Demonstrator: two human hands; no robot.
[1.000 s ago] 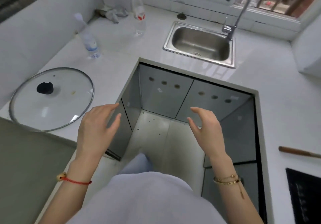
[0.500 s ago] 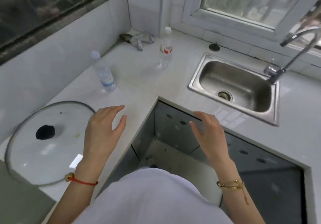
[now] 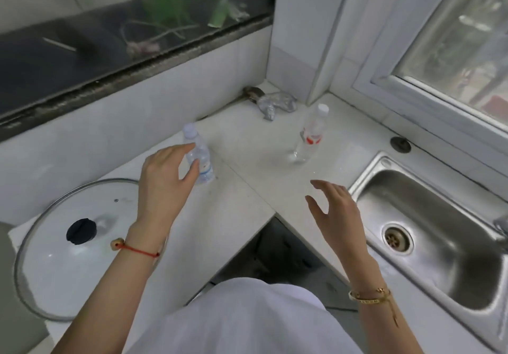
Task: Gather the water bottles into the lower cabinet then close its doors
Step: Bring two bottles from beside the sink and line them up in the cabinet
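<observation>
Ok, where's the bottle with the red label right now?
The red-label bottle stands upright near the counter's back corner, left of the sink, beyond the right hand.

White corner countertop (image 3: 242,205): two upright water bottles (image 3: 200,158) (image 3: 309,136), glass lid (image 3: 74,246), crumpled plastic (image 3: 275,103), inset sink (image 3: 431,232).

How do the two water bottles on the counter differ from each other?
The blue-label bottle has a blue band and stands near the glass lid, with the left hand open around it; the red-label bottle has a red band, looks taller and stands nearer the sink, untouched beyond the right hand. Both are clear, capped and upright.
</observation>
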